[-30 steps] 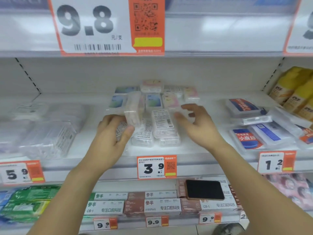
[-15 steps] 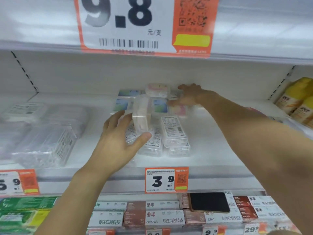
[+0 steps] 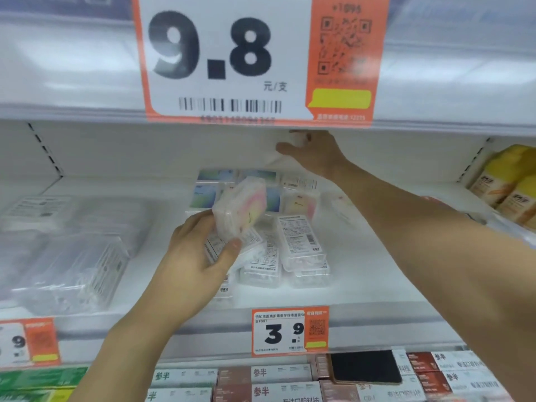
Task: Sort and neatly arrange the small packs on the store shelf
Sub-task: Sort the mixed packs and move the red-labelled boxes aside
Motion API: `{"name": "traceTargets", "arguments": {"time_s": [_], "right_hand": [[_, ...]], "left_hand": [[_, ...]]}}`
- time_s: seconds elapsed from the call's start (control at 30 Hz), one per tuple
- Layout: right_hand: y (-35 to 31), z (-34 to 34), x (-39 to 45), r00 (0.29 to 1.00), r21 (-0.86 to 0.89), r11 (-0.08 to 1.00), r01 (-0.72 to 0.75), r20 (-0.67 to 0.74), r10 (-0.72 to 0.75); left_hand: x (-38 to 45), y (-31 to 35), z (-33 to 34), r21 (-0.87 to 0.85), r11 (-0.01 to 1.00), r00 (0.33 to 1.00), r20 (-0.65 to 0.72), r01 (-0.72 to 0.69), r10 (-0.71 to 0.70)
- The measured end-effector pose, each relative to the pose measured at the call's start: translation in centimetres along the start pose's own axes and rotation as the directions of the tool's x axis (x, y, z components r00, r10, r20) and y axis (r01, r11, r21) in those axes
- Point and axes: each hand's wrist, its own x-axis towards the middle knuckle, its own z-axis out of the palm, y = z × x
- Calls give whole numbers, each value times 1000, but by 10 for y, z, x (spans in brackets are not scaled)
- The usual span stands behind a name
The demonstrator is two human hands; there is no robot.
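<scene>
One small clear plastic pack with a pink-and-yellow insert is lifted off the shelf, tilted with one corner down, above the front packs. The front packs lie flat near the shelf edge in a loose, overlapping cluster, white printed labels facing up. The rear packs, with blue-green and pink faces, form rows toward the back wall.

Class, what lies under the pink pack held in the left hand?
Under the pink pack are clear packs lying label-up on the shelf. The left hand covers those further left.
</scene>
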Motion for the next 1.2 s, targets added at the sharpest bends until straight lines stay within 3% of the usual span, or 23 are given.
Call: {"name": "traceTargets", "arguments": {"time_s": [0.17, 0.2, 0.3, 0.37, 0.43, 0.5, 0.6, 0.77, 0.87, 0.93, 1.07, 1.2], "right_hand": [[5, -34, -11, 992, 188, 975, -122, -17, 128], [7, -32, -15, 988, 121, 982, -145, -29, 150], [12, -11, -43, 980, -386, 916, -112, 112, 167], [16, -3, -65, 982, -488, 872, -25, 153, 113], [24, -13, -77, 997, -408, 911, -64, 14, 77], [32, -32, -89, 982, -396, 899, -189, -96, 164], [40, -52, -108, 926, -509, 809, -292, 59, 372], [30, -51, -124, 907, -181, 918, -354, 175, 384], [12, -54, -144, 919, -247, 929, -277, 216, 331], [5, -58, -165, 938, -177, 966, -189, 259, 231], [1, -41, -204, 906, -245, 945, 218, 411, -102], [-9, -19, -209, 903, -269, 887, 374, 322, -283]], "left_hand": [[-2, 4, 0, -59, 997, 998, -29, 56, -58], [-3, 5, 0, -68, 996, 998, -29, 62, -64], [-4, 7, 1, -70, 995, 997, -24, 70, -72], [-6, 10, 3, -70, 995, 997, -17, 72, -73], [-6, 13, 4, -62, 995, 997, -3, 82, -83], [-7, 15, 6, -42, 997, 998, 3, 65, -65], [-6, 14, 6, -22, 999, 999, 20, 36, -36], [-10, 22, 9, -34, 999, 997, 76, 30, -27], [-13, 23, 6, -132, 991, 989, 147, -13, 33], [-13, 20, -1, -135, 991, 981, 195, 8, 18], [-16, 11, -16, 148, 981, 937, 305, 127, -167], [-18, 11, -7, 138, 985, 973, 193, 103, -129]]}}
